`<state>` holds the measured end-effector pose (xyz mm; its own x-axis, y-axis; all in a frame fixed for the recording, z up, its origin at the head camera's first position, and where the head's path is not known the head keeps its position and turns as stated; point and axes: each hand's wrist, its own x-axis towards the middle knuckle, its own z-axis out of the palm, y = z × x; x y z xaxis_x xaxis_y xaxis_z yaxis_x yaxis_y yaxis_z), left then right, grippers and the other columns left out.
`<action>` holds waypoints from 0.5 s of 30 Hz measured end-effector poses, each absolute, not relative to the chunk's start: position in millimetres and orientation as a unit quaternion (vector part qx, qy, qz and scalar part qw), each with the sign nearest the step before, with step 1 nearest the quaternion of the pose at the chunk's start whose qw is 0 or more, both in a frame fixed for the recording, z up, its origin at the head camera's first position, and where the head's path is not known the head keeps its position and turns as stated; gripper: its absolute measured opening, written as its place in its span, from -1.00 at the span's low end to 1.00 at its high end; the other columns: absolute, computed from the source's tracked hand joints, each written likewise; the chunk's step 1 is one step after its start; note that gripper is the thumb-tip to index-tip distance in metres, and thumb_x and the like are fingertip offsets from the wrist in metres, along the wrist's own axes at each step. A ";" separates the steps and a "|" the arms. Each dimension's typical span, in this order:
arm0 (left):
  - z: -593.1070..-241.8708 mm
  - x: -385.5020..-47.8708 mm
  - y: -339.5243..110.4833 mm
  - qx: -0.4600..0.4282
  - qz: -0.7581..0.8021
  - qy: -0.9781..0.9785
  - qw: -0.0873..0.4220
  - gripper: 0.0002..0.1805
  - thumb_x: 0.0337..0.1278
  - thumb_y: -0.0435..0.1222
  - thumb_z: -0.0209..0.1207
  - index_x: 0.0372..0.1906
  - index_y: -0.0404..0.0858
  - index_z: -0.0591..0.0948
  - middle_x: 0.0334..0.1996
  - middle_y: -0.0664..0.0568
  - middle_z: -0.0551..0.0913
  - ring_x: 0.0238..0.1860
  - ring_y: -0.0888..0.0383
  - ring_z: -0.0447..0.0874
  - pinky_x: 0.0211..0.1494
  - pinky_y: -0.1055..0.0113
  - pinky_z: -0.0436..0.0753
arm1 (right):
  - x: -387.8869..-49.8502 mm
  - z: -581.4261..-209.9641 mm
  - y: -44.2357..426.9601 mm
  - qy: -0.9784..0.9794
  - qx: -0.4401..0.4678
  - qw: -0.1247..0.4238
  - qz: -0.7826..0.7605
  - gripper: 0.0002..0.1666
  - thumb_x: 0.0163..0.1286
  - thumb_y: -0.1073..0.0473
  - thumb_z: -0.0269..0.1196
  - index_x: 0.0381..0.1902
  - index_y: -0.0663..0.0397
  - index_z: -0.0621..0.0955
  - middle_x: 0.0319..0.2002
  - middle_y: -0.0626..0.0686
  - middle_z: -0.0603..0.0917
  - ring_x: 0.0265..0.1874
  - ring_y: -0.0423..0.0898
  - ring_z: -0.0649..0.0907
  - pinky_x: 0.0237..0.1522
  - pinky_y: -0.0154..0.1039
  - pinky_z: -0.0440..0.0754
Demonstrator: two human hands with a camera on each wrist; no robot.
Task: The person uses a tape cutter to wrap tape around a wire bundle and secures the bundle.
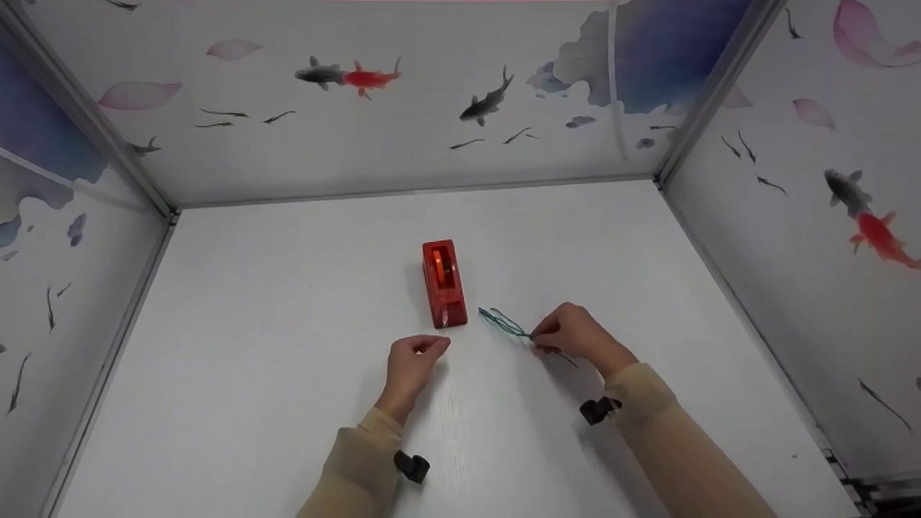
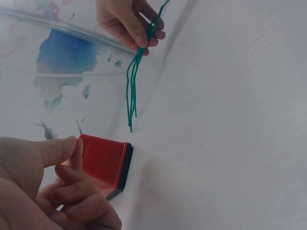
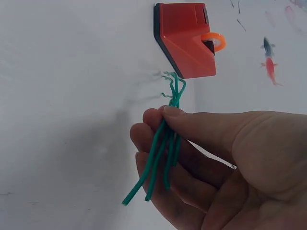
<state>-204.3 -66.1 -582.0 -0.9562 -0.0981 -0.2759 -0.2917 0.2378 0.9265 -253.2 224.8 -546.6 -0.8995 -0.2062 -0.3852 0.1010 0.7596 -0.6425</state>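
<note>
A bundle of thin green wires (image 1: 506, 325) (image 2: 132, 81) (image 3: 154, 165) is pinched between the thumb and fingers of my right hand (image 1: 579, 338) (image 2: 125, 21) (image 3: 206, 163), its ends sticking out on both sides. To the left of the bundle, a red tape dispenser (image 1: 446, 291) (image 2: 105, 160) (image 3: 184, 28) with an orange core stands on the table. Just below the dispenser's near end in the head view is my left hand (image 1: 410, 370) (image 2: 57, 187), thumb and index fingertips together and the other fingers curled; nothing can be seen between them.
The white table (image 1: 273, 316) has panels on its left, back and right, printed with fish, petals and blue patches. A dark object (image 1: 888, 496) shows at the lower right corner. Both wrists carry small black cameras over beige sleeves.
</note>
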 end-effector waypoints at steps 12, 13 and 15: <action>-579.8 -204.7 -67.8 -0.119 0.601 0.787 0.075 -0.74 0.33 -0.13 0.32 -0.10 -0.23 0.79 -0.15 -0.01 0.69 -0.05 0.09 0.55 -0.06 0.31 0.53 | -244.6 -543.8 198.2 0.907 -0.131 0.222 -0.334 -0.86 0.36 0.26 0.42 -0.16 0.04 0.85 -0.28 -0.05 0.83 -0.34 -0.19 0.64 -0.24 -0.29 0.63; -579.9 -204.4 -67.8 -0.119 0.601 0.786 0.075 -0.75 0.34 -0.13 0.32 -0.10 -0.23 0.79 -0.15 -0.02 0.69 -0.05 0.09 0.55 -0.05 0.31 0.53 | -244.5 -544.6 194.8 0.907 -0.131 0.220 -0.333 -0.86 0.36 0.25 0.42 -0.16 0.03 0.85 -0.27 -0.07 0.83 -0.33 -0.18 0.65 -0.22 -0.28 0.65; -580.0 -203.6 -67.8 -0.119 0.602 0.786 0.076 -0.75 0.34 -0.14 0.32 -0.09 -0.23 0.79 -0.13 -0.02 0.69 -0.03 0.09 0.55 -0.04 0.31 0.53 | -245.1 -546.1 187.6 0.907 -0.137 0.216 -0.334 -0.85 0.36 0.25 0.42 -0.15 0.00 0.85 -0.26 -0.10 0.82 -0.31 -0.17 0.66 -0.17 -0.24 0.68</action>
<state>-203.6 -67.8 -580.0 -0.9600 -0.0956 -0.2633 -0.2791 0.2467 0.9280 -245.1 187.6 -546.1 -0.8696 -0.3921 -0.3000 -0.1040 0.7395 -0.6651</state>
